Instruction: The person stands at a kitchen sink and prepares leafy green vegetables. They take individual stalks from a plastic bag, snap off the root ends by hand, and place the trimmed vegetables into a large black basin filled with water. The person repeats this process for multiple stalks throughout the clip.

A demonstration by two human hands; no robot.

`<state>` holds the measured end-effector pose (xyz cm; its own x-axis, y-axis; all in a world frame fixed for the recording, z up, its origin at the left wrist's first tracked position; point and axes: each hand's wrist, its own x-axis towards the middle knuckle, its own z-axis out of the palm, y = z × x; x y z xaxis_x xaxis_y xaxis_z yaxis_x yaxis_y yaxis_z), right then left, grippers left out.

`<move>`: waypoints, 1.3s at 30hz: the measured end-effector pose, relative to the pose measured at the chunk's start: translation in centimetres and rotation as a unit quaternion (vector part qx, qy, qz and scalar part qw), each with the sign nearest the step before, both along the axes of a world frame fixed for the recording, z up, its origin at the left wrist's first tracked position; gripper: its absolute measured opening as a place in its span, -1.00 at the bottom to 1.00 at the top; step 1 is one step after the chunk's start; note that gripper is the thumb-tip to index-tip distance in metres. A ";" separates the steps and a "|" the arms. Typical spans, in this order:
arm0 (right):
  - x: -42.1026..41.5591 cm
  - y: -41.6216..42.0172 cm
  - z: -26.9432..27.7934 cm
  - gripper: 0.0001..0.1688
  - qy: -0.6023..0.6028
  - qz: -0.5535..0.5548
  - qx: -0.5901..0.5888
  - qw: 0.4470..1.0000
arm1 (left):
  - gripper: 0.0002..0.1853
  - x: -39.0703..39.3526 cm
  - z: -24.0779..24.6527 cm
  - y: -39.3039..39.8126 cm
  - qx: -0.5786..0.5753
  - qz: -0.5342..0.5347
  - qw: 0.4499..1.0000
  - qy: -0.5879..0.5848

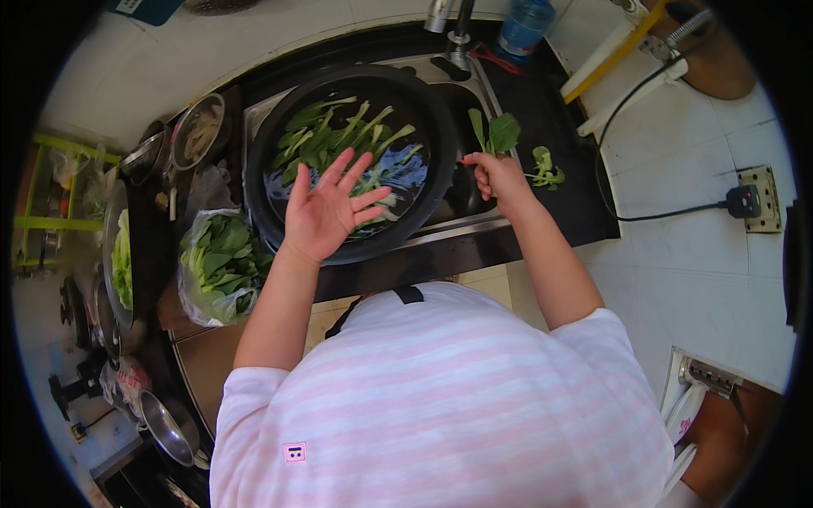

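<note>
My left hand hangs palm up with spread fingers over a large black basin, holding nothing. In the basin's water float several stalks of leafy greens. My right hand is closed around a small sprig of greens, its leaves sticking up past my fingers. It is just right of the basin's rim, over the sink. Some trimmed leaf pieces lie on the dark counter beyond that hand.
A clear plastic bag of leafy greens stands left of the basin. A faucet and a blue-tinted bottle are behind the sink. Farther left are a metal strainer bowl and a pan with lettuce. A black cable runs to a wall socket.
</note>
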<state>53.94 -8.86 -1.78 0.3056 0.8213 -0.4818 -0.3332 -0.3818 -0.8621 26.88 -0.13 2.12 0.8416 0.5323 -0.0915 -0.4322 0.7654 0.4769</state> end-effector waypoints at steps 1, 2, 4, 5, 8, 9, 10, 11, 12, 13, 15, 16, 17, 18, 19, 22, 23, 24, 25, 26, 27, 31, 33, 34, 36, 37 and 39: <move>0.9 -0.2 -0.5 -0.77 0.021 -0.010 -0.028 0.999 | -0.25 0.0 -0.2 -0.1 -0.002 0.003 1.000 0.008; 1.6 -0.4 -1.2 -0.77 -0.003 -0.021 -0.049 0.999 | -0.26 0.1 -0.4 -0.2 -0.005 0.007 1.000 0.017; 2.5 -0.5 -2.8 -0.76 -0.048 -0.041 -0.089 0.994 | -0.27 0.2 -0.8 -0.3 -0.005 0.010 1.000 0.028; 3.1 -0.4 -4.1 -0.75 -0.066 -0.049 -0.097 0.992 | -0.27 0.3 -0.9 -0.3 -0.007 0.009 0.999 0.031; 3.8 -0.3 -6.3 -0.74 -0.099 -0.053 -0.129 0.985 | -0.27 0.2 -1.2 -0.4 -0.011 0.011 0.999 0.045; 3.8 -0.3 -6.4 -0.74 -0.100 -0.040 -0.146 0.983 | -0.27 0.1 -1.3 -0.4 -0.012 0.014 0.999 0.050; 3.8 -0.2 -6.4 -0.74 -0.100 -0.027 -0.163 0.981 | -0.27 0.0 -1.4 -0.3 -0.012 0.016 0.998 0.056; 3.9 -0.3 -6.5 -0.76 -0.077 -0.025 -0.159 0.984 | -0.27 -0.1 -1.5 -0.3 -0.010 0.016 0.998 0.061; 4.2 -0.3 -6.5 -0.77 -0.055 -0.022 -0.155 0.986 | -0.28 -0.2 -1.6 -0.2 -0.008 0.016 0.998 0.066; 4.4 -0.4 -6.4 -0.78 -0.033 -0.020 -0.150 0.988 | -0.29 -0.3 -1.7 -0.2 -0.006 0.016 0.997 0.071; 4.5 -0.6 -5.9 -0.79 -0.018 -0.025 -0.130 0.991 | -0.34 -0.4 -1.8 -0.1 -0.004 0.022 0.995 0.098; 4.4 -0.7 -5.7 -0.80 -0.011 -0.028 -0.120 0.992 | -0.37 -0.4 -1.9 -0.1 -0.004 0.025 0.994 0.111; 4.2 -0.9 -5.6 -0.80 -0.027 -0.033 -0.103 0.994 | -0.40 -0.5 -2.2 -0.1 0.001 0.022 0.991 0.130; 3.9 -1.0 -5.5 -0.79 -0.044 -0.038 -0.086 0.995 | -0.44 -0.6 -2.5 0.0 0.005 0.019 0.989 0.148; 3.5 -1.2 -5.3 -0.79 -0.060 -0.042 -0.068 0.995 | -0.47 -0.7 -2.8 0.0 0.010 0.017 0.986 0.167; 0.5 -1.2 -2.4 -0.72 -0.042 -0.002 -0.051 0.998 | -0.56 -0.6 -2.9 -0.9 0.102 0.031 0.945 0.308; -0.8 -1.0 -1.4 -0.74 -0.012 0.012 -0.022 1.000 | -0.57 -0.3 -2.9 -1.3 0.151 0.010 0.930 0.335; -2.4 -0.8 -0.7 -0.71 0.005 0.030 0.017 0.999 | -0.59 0.1 -2.8 -1.8 0.197 -0.012 0.912 0.361; -4.1 -0.5 -0.2 -0.67 0.024 0.048 0.057 0.997 | -0.60 0.5 -2.8 -2.3 0.243 -0.035 0.889 0.386; -5.9 -0.1 0.1 -0.64 -0.001 0.086 0.084 0.993 | -0.62 0.8 -2.7 -2.7 0.243 -0.051 0.897 0.367; -7.5 0.2 0.4 -0.61 -0.028 0.125 0.111 0.986 | -0.63 1.1 -2.5 -3.2 0.249 -0.052 0.899 0.355; -11.5 0.5 1.5 -0.60 0.019 0.186 0.121 0.975 | -0.78 0.5 -3.3 -3.5 0.268 -0.038 0.906 0.326; -12.4 0.6 0.9 -0.65 -0.038 0.182 0.138 0.973 | -0.82 -0.4 -3.9 -3.3 0.256 -0.012 0.910 0.326; -12.6 0.5 1.3 -0.68 -0.107 0.170 0.118 0.973 | -0.83 -0.7 -4.1 -3.3 0.241 0.006 0.913 0.329; -12.6 0.5 1.0 -0.68 -0.108 0.175 0.055 0.977 | -0.84 -1.4 -4.2 -3.3 0.212 0.041 0.917 0.334; -12.6 0.6 0.7 -0.68 -0.109 0.176 0.023 0.978 | -0.84 -1.6 -4.4 -3.3 0.205 0.053 0.919 0.331; -12.9 0.6 0.3 -0.71 -0.040 0.148 0.034 0.988 | -0.83 -1.9 -4.6 -3.5 0.191 0.077 0.922 0.327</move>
<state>41.00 -8.28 -1.52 0.0826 0.9101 -0.4061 -0.1460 -0.3920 -0.9083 25.00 -3.64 -2.47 0.5852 0.7393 -0.3332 -0.0466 0.4409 0.8964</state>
